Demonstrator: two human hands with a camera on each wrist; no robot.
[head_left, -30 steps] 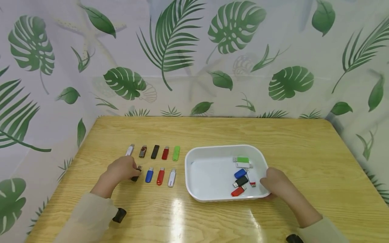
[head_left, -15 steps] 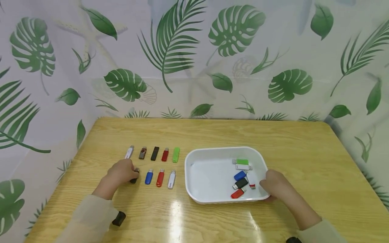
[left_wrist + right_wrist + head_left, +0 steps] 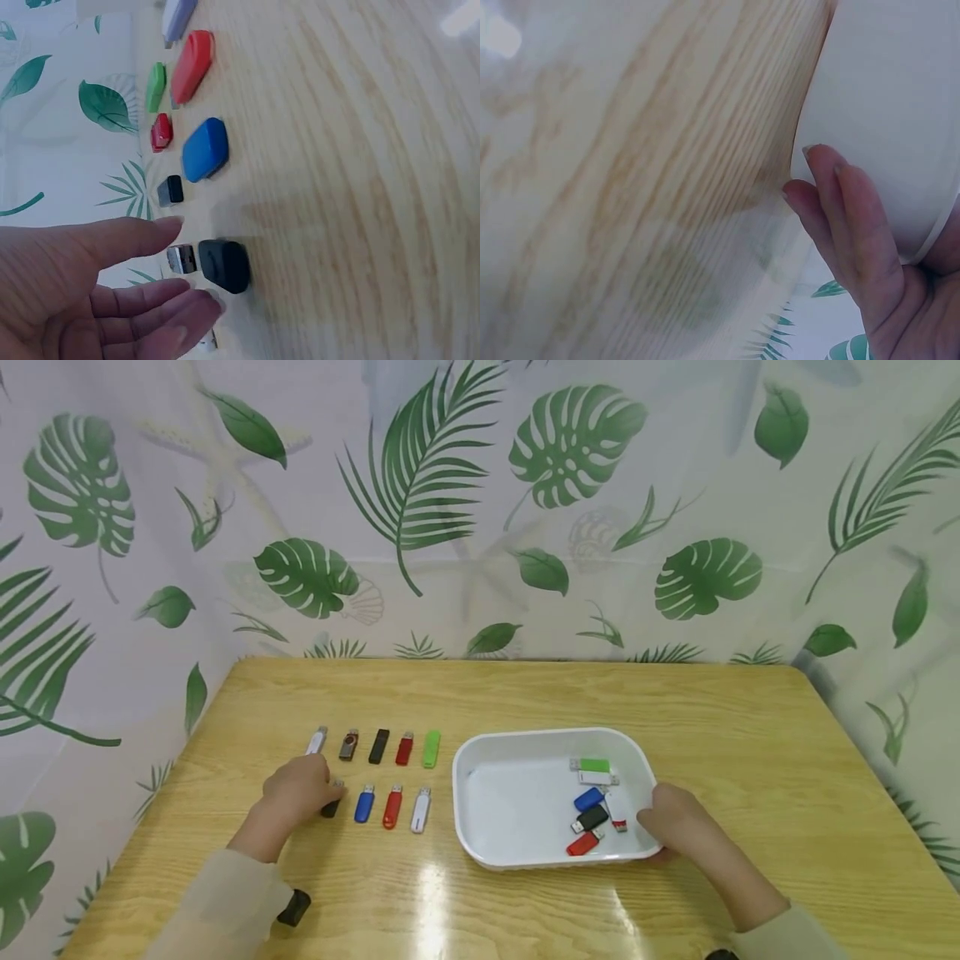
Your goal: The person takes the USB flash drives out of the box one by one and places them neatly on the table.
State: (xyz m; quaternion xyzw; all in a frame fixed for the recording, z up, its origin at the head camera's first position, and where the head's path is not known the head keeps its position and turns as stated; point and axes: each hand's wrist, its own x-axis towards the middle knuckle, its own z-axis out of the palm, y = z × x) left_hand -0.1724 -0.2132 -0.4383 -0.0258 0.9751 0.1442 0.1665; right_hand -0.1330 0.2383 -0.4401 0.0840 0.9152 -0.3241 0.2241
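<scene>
Two rows of USB sticks lie on the table's left side. At the near row's left end is a black USB stick (image 3: pixel 224 265); my left hand (image 3: pixel 297 789) is beside it, thumb and fingers apart with a gap between them. Further along that row are a blue USB stick (image 3: pixel 364 804), a red one (image 3: pixel 392 807) and a white one (image 3: pixel 421 810). My right hand (image 3: pixel 678 817) grips the right end of a white plastic basin (image 3: pixel 502 862), fingers against its outer wall (image 3: pixel 877 90) in the right wrist view. Several USB sticks lie in the basin's right half, including a green one (image 3: pixel 595 765).
The far row holds a white USB stick (image 3: pixel 317 741) partly behind the left hand, a swivel one (image 3: pixel 348 745), a black one (image 3: pixel 378 747), a dark red one (image 3: pixel 404 748) and a green one (image 3: pixel 431 749). Leaf-patterned cloth (image 3: pixel 450 527) stands behind the wooden table (image 3: pixel 525 693).
My left hand and the black USB stick have shifted slightly left, away from the blue one. My right hand keeps its grip on the basin. The head view has tilted up a little.
</scene>
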